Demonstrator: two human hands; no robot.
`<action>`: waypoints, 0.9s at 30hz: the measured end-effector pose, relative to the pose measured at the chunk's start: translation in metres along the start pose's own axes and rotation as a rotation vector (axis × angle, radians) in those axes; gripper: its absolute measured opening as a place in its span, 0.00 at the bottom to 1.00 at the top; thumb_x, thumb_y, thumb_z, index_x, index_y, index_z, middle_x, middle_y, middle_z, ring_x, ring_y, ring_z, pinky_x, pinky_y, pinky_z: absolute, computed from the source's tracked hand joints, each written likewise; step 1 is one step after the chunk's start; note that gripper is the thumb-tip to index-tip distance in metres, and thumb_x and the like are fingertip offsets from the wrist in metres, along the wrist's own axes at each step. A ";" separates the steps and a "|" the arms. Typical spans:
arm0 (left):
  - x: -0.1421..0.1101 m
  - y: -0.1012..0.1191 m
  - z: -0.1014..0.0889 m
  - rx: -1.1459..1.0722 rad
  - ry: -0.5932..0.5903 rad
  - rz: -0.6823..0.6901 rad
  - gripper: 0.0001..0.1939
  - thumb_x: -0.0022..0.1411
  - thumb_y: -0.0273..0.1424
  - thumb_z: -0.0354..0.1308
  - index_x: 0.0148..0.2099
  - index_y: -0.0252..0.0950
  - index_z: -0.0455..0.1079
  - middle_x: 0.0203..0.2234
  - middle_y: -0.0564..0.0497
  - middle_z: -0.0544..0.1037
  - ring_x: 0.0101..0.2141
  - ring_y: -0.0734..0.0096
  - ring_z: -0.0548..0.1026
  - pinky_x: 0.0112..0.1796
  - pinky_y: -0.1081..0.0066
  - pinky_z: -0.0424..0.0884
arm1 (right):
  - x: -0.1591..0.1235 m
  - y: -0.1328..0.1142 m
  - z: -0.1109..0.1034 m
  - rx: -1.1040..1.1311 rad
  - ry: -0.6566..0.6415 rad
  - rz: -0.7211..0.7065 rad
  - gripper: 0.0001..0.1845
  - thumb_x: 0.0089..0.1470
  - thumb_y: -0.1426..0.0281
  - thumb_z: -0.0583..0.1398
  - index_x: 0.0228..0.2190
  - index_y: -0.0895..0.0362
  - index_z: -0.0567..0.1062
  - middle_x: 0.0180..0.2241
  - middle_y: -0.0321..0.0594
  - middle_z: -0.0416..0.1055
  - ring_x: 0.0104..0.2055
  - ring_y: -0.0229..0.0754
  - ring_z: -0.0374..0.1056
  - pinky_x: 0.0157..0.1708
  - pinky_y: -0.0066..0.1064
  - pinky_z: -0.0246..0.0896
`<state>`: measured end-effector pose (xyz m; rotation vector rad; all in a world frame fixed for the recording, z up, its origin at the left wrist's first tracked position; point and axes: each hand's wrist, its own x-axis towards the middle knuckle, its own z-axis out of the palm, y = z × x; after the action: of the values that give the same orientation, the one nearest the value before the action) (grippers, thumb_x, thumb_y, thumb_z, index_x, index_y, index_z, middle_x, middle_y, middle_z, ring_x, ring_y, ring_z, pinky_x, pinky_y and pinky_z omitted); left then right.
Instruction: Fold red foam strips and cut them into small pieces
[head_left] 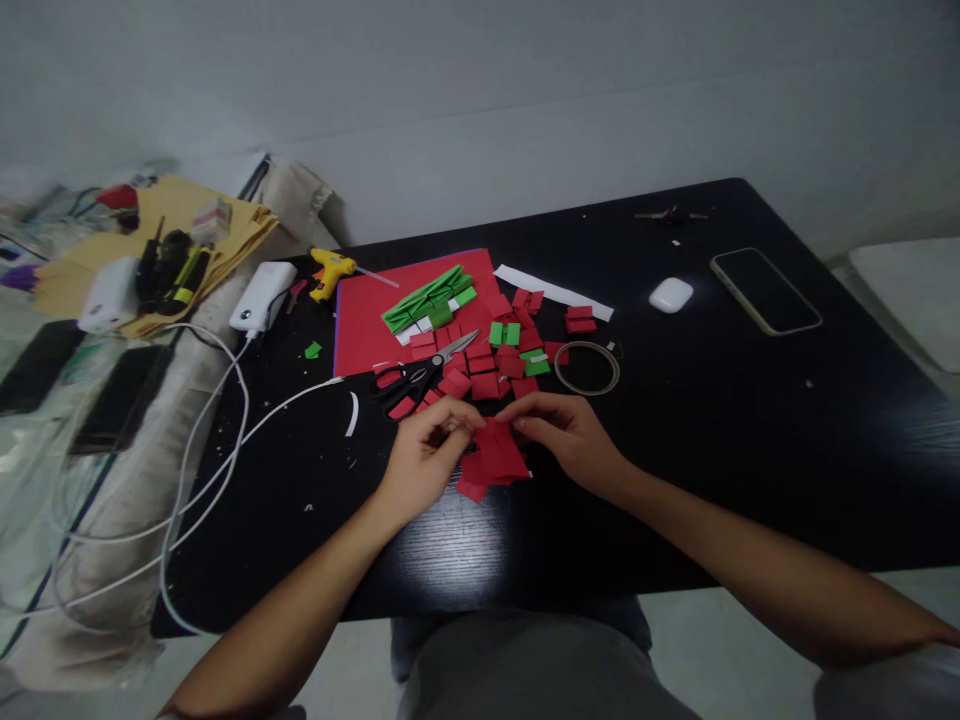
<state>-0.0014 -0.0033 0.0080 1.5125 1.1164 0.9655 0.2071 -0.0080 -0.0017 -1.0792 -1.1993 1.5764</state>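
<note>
Both my hands meet over a small cluster of folded red paper pieces [496, 458] near the front of the black table [712, 430]. My left hand [426, 458] is closed, its fingers pinching the left edge of the red paper cluster. My right hand [564, 432] is closed too, fingertips gripping the cluster's upper right edge. Just beyond my hands lie black-handled scissors [420, 376] and a scatter of several red and green folded paper pieces [501, 352].
A red paper sheet [375, 310] carries folded green strips [429, 298]. A tape ring [586, 367], white paper strip [553, 292], white earbud case [670, 295] and phone [765, 290] lie to the right. A yellow glue gun [331, 270], power bank [262, 296] and white cables [202, 440] sit left.
</note>
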 end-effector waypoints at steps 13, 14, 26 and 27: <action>-0.002 -0.003 0.004 -0.035 0.026 0.018 0.07 0.62 0.28 0.65 0.43 0.36 0.73 0.32 0.52 0.77 0.32 0.73 0.74 0.36 0.72 0.73 | -0.001 0.004 0.005 -0.032 0.051 -0.085 0.09 0.52 0.70 0.70 0.38 0.53 0.81 0.39 0.39 0.82 0.40 0.41 0.79 0.43 0.34 0.76; -0.002 -0.004 0.005 -0.048 0.030 0.015 0.09 0.61 0.28 0.66 0.44 0.36 0.73 0.33 0.52 0.77 0.32 0.74 0.75 0.37 0.72 0.73 | -0.002 0.005 0.005 -0.036 0.050 -0.089 0.08 0.52 0.70 0.70 0.37 0.54 0.82 0.38 0.39 0.82 0.40 0.41 0.79 0.43 0.34 0.75; 0.001 0.000 0.001 -0.054 -0.042 0.038 0.03 0.61 0.25 0.63 0.37 0.36 0.77 0.34 0.49 0.81 0.33 0.72 0.78 0.36 0.71 0.75 | -0.001 0.005 0.003 -0.081 0.036 -0.126 0.03 0.52 0.71 0.69 0.32 0.52 0.84 0.36 0.39 0.83 0.40 0.43 0.78 0.44 0.37 0.75; 0.001 0.000 0.001 -0.055 -0.042 0.036 0.02 0.61 0.25 0.63 0.37 0.36 0.77 0.34 0.49 0.81 0.33 0.71 0.78 0.36 0.71 0.75 | -0.001 0.005 0.003 -0.082 0.034 -0.120 0.04 0.51 0.71 0.69 0.33 0.52 0.84 0.36 0.39 0.83 0.40 0.43 0.78 0.44 0.37 0.75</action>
<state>-0.0001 -0.0027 0.0077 1.5060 1.0278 0.9764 0.2038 -0.0101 -0.0059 -1.0619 -1.2911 1.4230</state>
